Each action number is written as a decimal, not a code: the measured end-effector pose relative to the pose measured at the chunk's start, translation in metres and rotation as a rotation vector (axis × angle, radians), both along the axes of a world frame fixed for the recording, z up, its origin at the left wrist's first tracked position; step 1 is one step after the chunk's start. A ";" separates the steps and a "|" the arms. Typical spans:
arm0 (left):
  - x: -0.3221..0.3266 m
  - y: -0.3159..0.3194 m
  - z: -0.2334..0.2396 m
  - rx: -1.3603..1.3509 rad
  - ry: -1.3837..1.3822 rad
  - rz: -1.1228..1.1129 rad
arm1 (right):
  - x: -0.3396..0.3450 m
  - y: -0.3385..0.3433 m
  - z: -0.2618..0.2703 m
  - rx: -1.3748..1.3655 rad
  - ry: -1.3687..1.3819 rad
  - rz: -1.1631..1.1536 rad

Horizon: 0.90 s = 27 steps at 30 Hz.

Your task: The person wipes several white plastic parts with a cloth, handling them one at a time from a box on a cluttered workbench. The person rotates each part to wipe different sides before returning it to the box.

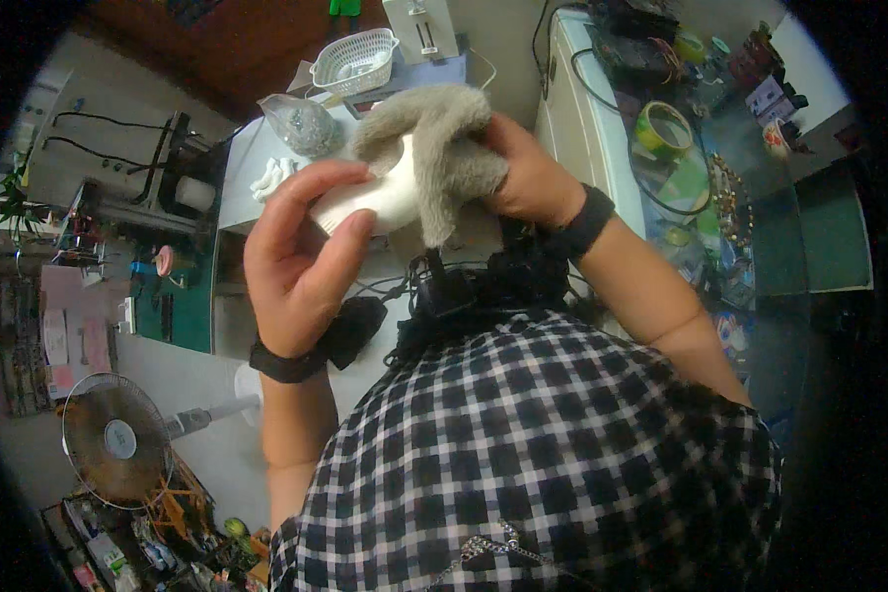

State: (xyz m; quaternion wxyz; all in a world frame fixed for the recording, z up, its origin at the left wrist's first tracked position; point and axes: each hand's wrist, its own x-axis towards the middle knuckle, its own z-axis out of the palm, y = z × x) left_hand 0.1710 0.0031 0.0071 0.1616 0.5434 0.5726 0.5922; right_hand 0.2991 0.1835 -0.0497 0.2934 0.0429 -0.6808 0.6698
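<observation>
My left hand point(307, 251) grips a smooth white curved object point(377, 203) between thumb and fingers; its exact kind cannot be told. A grey, fluffy cloth point(444, 140) lies over and around the right part of that object, and one end of it hangs down. My right hand point(529, 174) holds the cloth from the right, with its fingertips hidden behind the folds. Both are held up in front of a white table. Dark bands circle both wrists.
On the white table point(240, 196) are a clear bag of small pieces point(303, 126), small white pieces point(272, 177) and a white plastic basket point(355, 63). Tape rolls point(664, 132) and beads point(732, 200) lie on a cluttered surface at right. A fan point(118, 440) stands at lower left.
</observation>
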 end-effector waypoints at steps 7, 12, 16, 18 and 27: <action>0.044 0.012 -0.010 -0.135 0.374 0.117 | 0.034 0.004 -0.014 0.071 0.184 -0.283; 0.062 0.021 -0.024 -0.160 0.447 0.079 | 0.046 0.004 -0.047 0.003 0.023 -0.460; 0.066 0.016 -0.037 -0.166 0.195 -0.009 | 0.051 0.011 -0.056 -0.247 0.231 -0.218; 0.064 0.010 -0.038 -0.161 -0.043 -0.087 | 0.049 0.011 -0.054 -0.287 0.257 -0.146; 0.056 0.001 -0.031 -0.013 0.014 -0.228 | 0.040 0.034 -0.070 0.233 0.228 -0.409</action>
